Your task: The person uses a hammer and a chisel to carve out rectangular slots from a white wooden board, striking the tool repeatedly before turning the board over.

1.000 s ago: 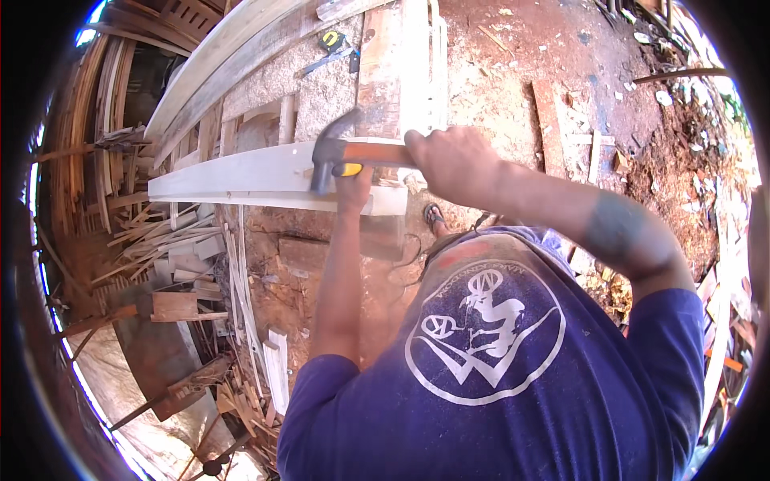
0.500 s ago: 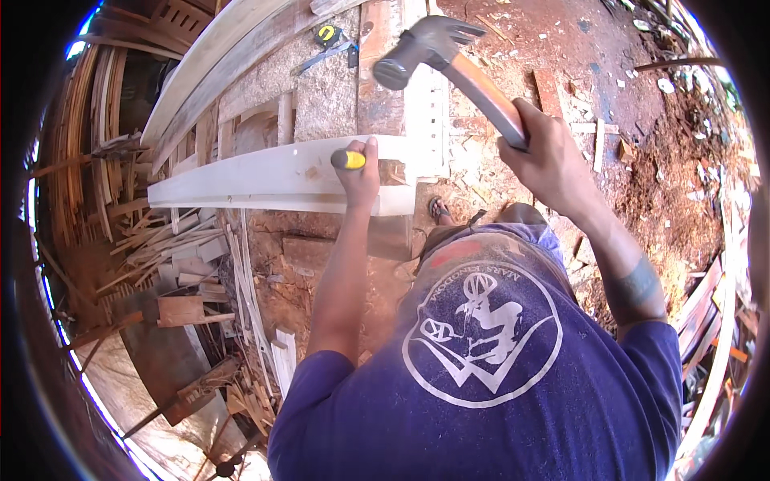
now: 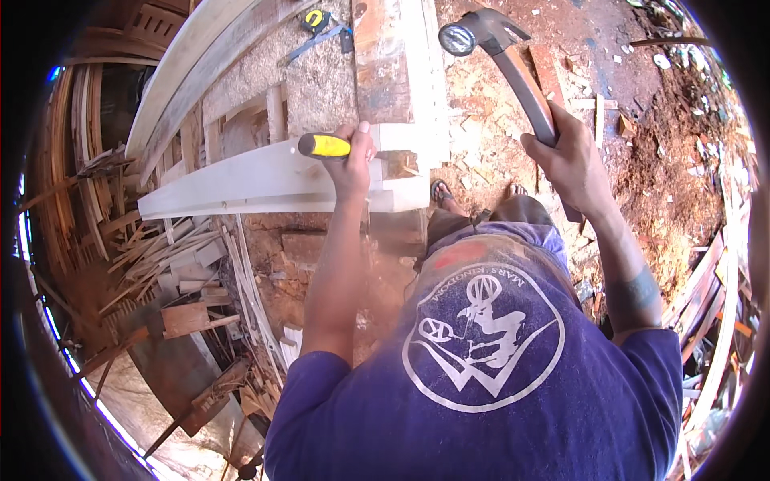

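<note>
My left hand (image 3: 353, 160) is closed round the yellow-and-black handle of a chisel (image 3: 330, 145), tilted over to the left; its blade is hidden behind the hand. It stands over a pale wooden beam (image 3: 241, 186), just left of a rough notch (image 3: 399, 163) cut near the beam's right end. My right hand (image 3: 573, 164) grips the lower handle of a claw hammer (image 3: 513, 76). Raised to the right of the beam, the hammer has its round face pointing left and its claw to the right, apart from the chisel.
Beyond the beam, a tape measure (image 3: 316, 20) and a blue-edged tool (image 3: 321, 42) lie on a chip-covered board. Curved planks (image 3: 192, 68) lie at the far left, with thin offcuts (image 3: 168, 248) heaped below. Wood chips and shavings (image 3: 642, 192) cover the ground on the right.
The hammer and right hand have shifted right, the head turning its face more into view. The chisel handle has tipped further left, and the left hand has moved slightly left and up.
</note>
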Demonstrator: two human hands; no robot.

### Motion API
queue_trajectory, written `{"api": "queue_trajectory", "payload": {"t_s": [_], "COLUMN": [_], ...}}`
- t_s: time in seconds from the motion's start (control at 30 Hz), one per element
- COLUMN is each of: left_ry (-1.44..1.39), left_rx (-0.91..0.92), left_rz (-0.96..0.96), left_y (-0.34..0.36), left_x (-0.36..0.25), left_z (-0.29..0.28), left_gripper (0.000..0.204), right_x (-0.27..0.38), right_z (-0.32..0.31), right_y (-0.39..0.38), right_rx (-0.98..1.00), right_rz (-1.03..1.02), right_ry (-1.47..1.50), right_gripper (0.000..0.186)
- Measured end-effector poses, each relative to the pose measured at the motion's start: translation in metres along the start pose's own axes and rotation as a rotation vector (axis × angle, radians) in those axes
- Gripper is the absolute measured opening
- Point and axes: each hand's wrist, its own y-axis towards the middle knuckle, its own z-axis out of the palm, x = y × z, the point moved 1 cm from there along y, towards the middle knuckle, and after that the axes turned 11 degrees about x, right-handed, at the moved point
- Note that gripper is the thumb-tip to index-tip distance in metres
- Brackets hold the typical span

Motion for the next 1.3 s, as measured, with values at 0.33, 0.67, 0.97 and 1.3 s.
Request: {"api": "queue_trajectory", "payload": {"t_s": [0.33, 0.67, 0.97, 1.3], "left_ry": [0.478, 0.586, 0.199, 0.029], "left_rx": [-0.017, -0.51, -0.028, -0.034], "left_rz": [0.18, 0.264, -0.061, -0.033], "left_y": [-0.01, -0.001, -0.039, -0.045], "left_x": [0.041, 0.013, 0.025, -0.013], "left_z": [-0.004, 0.058, -0.002, -0.01], "left_gripper": [0.035, 0.028, 0.024, 0.036], "right_x": [-0.001, 0.112, 0.059, -0.002], "right_z": [0.017, -0.011, 0.003, -0.011], "right_y": [-0.009, -0.008, 0.009, 0.011], "right_rx": [0.109, -0.072, 0.47, 0.1], "right_rz": [-0.011, -0.729, -0.171, -0.144], "right_ry": [-0.091, -0.108, -0.41, -0.085], "right_gripper": [0.02, 0.028, 0.022, 0.017]}}
